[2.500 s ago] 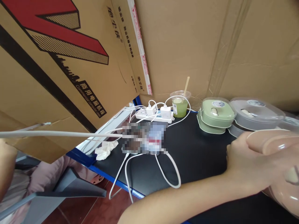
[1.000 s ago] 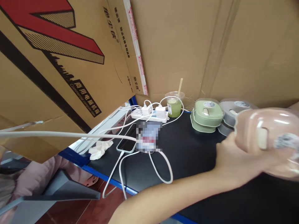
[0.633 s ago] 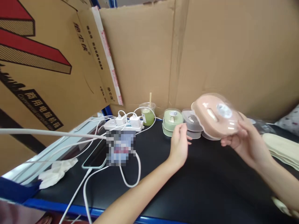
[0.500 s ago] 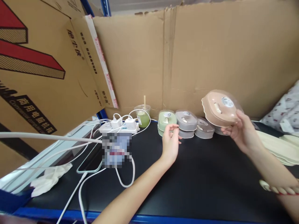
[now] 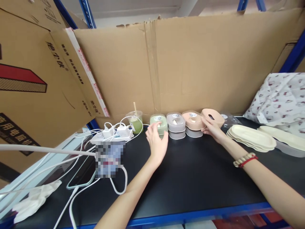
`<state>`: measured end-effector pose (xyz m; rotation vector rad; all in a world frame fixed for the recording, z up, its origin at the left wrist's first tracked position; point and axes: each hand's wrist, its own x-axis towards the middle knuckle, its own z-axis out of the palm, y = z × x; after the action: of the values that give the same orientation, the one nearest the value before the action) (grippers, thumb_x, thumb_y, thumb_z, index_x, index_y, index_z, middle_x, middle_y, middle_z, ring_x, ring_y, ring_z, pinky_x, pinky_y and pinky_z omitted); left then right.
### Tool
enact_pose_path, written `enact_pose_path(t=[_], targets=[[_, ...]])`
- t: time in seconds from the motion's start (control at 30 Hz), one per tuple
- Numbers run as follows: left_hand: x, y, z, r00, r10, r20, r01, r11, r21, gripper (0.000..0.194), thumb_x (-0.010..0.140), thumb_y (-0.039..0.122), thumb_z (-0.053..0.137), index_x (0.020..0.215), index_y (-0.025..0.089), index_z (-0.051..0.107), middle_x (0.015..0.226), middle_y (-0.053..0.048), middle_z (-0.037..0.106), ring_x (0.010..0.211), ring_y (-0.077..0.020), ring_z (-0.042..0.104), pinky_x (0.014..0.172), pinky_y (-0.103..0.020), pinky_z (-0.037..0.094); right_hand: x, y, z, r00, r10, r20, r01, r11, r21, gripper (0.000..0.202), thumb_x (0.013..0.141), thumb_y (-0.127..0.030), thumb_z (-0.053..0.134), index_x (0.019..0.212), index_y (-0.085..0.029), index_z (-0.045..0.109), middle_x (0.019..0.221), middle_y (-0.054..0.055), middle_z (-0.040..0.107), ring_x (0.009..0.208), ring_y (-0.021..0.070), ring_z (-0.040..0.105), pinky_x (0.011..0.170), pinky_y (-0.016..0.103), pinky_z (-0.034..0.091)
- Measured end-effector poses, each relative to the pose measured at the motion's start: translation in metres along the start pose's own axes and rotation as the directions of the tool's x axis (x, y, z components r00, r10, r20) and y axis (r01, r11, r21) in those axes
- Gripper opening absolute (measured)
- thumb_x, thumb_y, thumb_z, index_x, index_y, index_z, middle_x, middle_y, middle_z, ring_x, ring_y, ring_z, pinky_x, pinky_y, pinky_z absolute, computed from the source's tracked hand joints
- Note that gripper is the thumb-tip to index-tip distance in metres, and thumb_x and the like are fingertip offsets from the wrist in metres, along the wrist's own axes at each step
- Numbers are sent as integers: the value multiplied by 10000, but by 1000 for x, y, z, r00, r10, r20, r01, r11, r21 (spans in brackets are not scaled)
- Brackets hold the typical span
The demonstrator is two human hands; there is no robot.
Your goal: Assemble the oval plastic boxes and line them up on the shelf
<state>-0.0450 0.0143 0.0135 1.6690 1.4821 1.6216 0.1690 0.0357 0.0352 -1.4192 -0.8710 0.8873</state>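
Note:
A row of lidded boxes stands along the back of the black table. My left hand point(image 5: 157, 140) is at the front of the green box point(image 5: 156, 119), fingers apart and curved around its front. Next to it stands a grey box point(image 5: 175, 120) on another grey one. The pink box point(image 5: 192, 118) rests on a grey container point(image 5: 194, 132). My right hand point(image 5: 211, 128) has its fingers at the right side of the pink box, in front of a second pink piece point(image 5: 215, 117) with a dark oval slot. Some right fingertips are hidden.
Cream oval trays point(image 5: 252, 136) lie at the right, before a patterned white bag point(image 5: 281, 95). On the left are a green drink cup point(image 5: 136, 124), a white power strip point(image 5: 114, 136), a phone point(image 5: 83, 173), cables and a crumpled tissue point(image 5: 35, 198). Cardboard point(image 5: 202, 63) stands behind.
The pink box has come down from the air onto the grey container in the row. My right hand has lowered with it. My left hand has opened at the green box. The view has shifted right.

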Motion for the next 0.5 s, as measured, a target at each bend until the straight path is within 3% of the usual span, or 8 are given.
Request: enact_pose_path(t=[0.13, 0.2, 0.3, 0.4, 0.47, 0.5], targets=[[13, -10, -5, 997, -44, 59, 31, 978, 208, 497, 761, 225, 503, 1257, 199, 479, 1419, -175, 258, 1335, -338, 233, 1028, -512, 253, 1, 2, -1, 998, -64, 15, 64, 996, -66, 343, 754, -245, 622, 1086, -169, 588, 926, 55, 640, 512, 52, 561, 415, 123, 444], [17, -13, -6, 985, -123, 119, 91, 966, 240, 512, 771, 232, 503, 1278, 181, 458, 1420, -206, 252, 1335, -351, 246, 1022, -521, 259, 3, 4, -2, 993, -116, 6, 115, 982, -150, 358, 696, -243, 667, 1038, -156, 607, 1051, 80, 616, 516, 62, 556, 393, 157, 433], [16, -14, -4, 978, -159, 135, 125, 965, 231, 527, 760, 224, 509, 1281, 170, 447, 1411, -212, 269, 1336, -345, 249, 1026, -520, 257, 7, 5, -9, 959, -280, -45, 254, 918, -304, 343, 682, -298, 657, 985, -141, 624, 1039, 106, 613, 567, 123, 569, 424, 236, 440], [11, -12, -1, 996, -41, 81, 27, 985, 170, 511, 748, 215, 494, 1256, 176, 458, 1394, -177, 301, 1338, -309, 249, 1050, -494, 238, 14, 2, -27, 816, -570, -99, 409, 689, -598, 257, 720, -318, 573, 892, -144, 653, 956, 105, 625, 706, 195, 584, 588, 311, 461], [7, -10, 0, 996, 78, 42, -82, 990, 114, 448, 738, 212, 485, 1186, 189, 497, 1334, -145, 375, 1302, -279, 309, 1057, -465, 250, 19, 0, -45, 720, -681, -135, 363, 535, -763, 274, 732, -295, 510, 902, -147, 665, 948, 113, 621, 761, 223, 581, 683, 347, 435], [5, -10, 0, 990, 139, 26, -141, 986, 87, 400, 736, 212, 478, 1134, 194, 518, 1288, -131, 417, 1274, -266, 346, 1054, -452, 265, 22, -2, -54, 698, -697, -164, 302, 494, -815, 306, 729, -278, 485, 936, -142, 665, 952, 122, 619, 788, 240, 581, 712, 363, 421]])
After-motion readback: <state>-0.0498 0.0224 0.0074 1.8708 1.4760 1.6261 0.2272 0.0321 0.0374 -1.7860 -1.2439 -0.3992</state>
